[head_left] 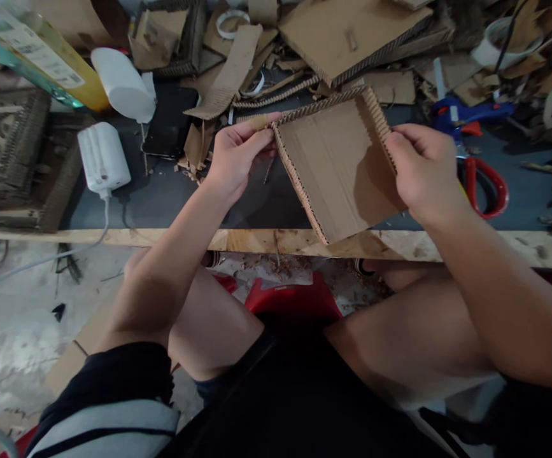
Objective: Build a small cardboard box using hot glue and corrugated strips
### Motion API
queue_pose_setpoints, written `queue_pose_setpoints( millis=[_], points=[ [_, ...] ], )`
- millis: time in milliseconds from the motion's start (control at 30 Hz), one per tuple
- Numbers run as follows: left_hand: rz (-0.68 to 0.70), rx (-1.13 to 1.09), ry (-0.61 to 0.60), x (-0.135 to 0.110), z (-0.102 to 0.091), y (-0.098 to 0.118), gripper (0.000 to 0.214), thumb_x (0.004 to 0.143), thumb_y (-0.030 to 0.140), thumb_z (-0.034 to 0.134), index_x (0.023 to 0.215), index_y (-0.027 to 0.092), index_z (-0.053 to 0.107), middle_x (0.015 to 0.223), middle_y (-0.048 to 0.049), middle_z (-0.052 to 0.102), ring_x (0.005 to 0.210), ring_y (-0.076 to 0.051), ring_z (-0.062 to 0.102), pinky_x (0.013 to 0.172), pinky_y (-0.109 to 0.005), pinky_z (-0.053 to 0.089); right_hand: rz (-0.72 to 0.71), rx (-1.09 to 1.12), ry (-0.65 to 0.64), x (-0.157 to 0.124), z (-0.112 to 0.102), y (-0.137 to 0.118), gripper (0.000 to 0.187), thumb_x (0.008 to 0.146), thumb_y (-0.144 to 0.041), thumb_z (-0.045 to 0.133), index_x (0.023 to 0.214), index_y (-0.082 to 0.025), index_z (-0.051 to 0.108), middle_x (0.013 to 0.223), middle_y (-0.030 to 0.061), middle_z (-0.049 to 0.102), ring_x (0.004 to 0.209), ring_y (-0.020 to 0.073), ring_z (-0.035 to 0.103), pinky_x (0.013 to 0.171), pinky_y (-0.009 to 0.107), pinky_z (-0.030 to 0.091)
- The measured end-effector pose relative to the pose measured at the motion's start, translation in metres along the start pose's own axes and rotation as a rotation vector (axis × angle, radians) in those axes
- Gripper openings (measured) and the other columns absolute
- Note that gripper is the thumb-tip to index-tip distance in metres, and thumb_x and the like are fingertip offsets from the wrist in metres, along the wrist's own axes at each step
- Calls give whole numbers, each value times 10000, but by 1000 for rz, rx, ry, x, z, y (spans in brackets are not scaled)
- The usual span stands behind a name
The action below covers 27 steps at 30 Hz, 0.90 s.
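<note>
I hold a flat brown cardboard panel [333,162] with raised corrugated strips along its edges, just above the dark worktop [170,197]. My left hand [237,156] pinches the panel's upper left corner between thumb and fingers. My right hand [423,172] is closed on the panel's right edge strip. The panel's lower corner hangs over the wooden table edge [256,240].
Red-handled scissors [486,184] and a blue glue gun [471,114] lie to the right. A white charger [104,158] with its cable, a white bottle [123,83] and a black phone [170,121] sit to the left. Cardboard scraps [352,38] and tape rolls cover the back.
</note>
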<state>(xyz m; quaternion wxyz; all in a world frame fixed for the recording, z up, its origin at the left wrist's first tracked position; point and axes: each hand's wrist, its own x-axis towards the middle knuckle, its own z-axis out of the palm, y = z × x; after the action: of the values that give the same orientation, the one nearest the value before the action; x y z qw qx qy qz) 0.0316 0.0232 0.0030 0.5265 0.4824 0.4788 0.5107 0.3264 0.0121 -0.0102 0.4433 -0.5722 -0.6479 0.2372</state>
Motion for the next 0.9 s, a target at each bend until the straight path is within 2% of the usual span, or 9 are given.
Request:
queue_pose_setpoints(
  millis=[167,300,433,533,633,767,900],
  points=[
    [9,-31,-11,1,-2,1,196,791,365,800,988,364,799,995,64,864,1330,-331,705,1254,-563,552,-9,5,3,2,-1,1,481,1036,-660,637,898,-208,726,755,-11,533,709,148,478,680,330,376],
    [-27,16,20,-5,0,13,201,874,412,749,1037,310,809,1002,14,861,1270,-302,762,1201,-495,592,-39,-1,11,1,-1,1,416,1061,-574,640,932,-197,762,755,-10,554,714,147,500,665,316,382],
    [-93,56,71,-10,6,21,192,921,259,748,1108,234,780,1103,-5,860,1295,-268,761,1194,-412,594,-41,-1,1,0,-1,-1,325,1075,-446,637,953,-183,783,766,-4,579,714,149,522,681,322,418],
    [-93,32,79,-10,8,20,135,923,221,729,1045,261,771,1048,19,857,1256,-259,764,1218,-439,587,-47,5,22,0,-1,-2,326,1068,-447,630,980,-182,799,810,10,630,749,163,556,718,337,449],
    [-65,18,50,-6,5,14,117,864,316,792,976,345,775,993,69,855,1264,-278,748,1243,-482,585,-49,13,23,0,0,-1,367,1064,-512,639,1015,-190,810,843,11,656,771,169,580,737,345,477],
    [5,4,-52,-3,-3,7,290,838,505,840,1102,395,786,1081,66,861,1478,-334,645,1295,-551,532,17,76,3,1,0,1,423,1052,-592,669,921,-202,768,784,-9,585,724,153,551,717,335,495],
    [88,18,-129,-4,-11,10,440,853,548,880,1246,375,783,1155,50,854,1493,-384,618,1244,-572,565,53,5,-57,2,-3,1,430,1069,-546,670,805,-206,662,734,-16,510,739,163,547,775,356,522]
  ],
)
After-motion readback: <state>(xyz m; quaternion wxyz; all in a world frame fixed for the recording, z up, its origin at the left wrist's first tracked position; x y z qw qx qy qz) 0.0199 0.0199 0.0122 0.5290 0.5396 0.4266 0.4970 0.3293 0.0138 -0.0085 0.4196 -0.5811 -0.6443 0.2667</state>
